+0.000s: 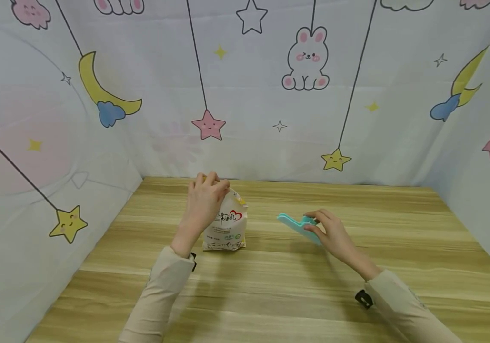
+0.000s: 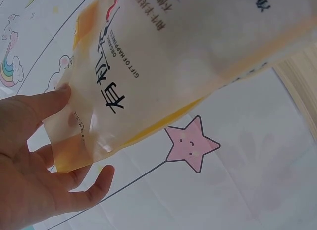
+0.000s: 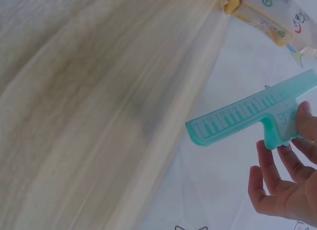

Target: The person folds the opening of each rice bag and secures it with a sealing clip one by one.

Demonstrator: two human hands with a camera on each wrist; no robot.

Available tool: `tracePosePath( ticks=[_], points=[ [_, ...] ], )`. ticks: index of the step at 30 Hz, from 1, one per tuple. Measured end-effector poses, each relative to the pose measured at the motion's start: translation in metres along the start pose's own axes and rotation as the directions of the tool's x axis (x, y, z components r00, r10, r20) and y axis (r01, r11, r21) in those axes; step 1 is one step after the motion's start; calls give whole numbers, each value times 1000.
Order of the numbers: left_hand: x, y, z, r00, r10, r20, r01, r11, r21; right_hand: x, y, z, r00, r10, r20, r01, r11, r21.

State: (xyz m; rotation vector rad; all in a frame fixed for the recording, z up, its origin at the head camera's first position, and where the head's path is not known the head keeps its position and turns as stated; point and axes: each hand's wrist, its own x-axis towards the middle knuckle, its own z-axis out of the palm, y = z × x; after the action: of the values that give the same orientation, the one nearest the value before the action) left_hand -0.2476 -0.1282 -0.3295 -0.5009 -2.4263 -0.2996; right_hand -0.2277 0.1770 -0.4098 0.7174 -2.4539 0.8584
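A cream-coloured food bag [image 1: 226, 226] with printed lettering and a red heart outline stands on the table. My left hand [image 1: 204, 200] pinches its top edge between thumb and fingers; in the left wrist view the bag [image 2: 163, 66] spreads away from that grip, yellow along its side. To the right, my right hand [image 1: 332, 236] holds a turquoise bag clip [image 1: 298, 226] by its handle, off to the side of the bag. The right wrist view shows the long clip [image 3: 237, 113] with a piano-key pattern, its handle between thumb and fingers.
The wood-grain table [image 1: 270, 290] stretches around both hands. White cloth walls [image 1: 253, 95] printed with stars, moons and rabbits close it in at the back and both sides. Each wrist wears a black strap piece.
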Motion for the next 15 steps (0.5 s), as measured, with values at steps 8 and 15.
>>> tracePosePath(
  ticks=[8, 15],
  points=[
    [0, 0, 2, 1000, 14, -23, -14, 1000, 5, 3, -6, 3, 999, 8, -35, -8, 1000, 21],
    [-1, -1, 4, 999, 14, -36, -15, 1000, -15, 6, -10, 5, 999, 17, -28, -16, 999, 40]
  ],
)
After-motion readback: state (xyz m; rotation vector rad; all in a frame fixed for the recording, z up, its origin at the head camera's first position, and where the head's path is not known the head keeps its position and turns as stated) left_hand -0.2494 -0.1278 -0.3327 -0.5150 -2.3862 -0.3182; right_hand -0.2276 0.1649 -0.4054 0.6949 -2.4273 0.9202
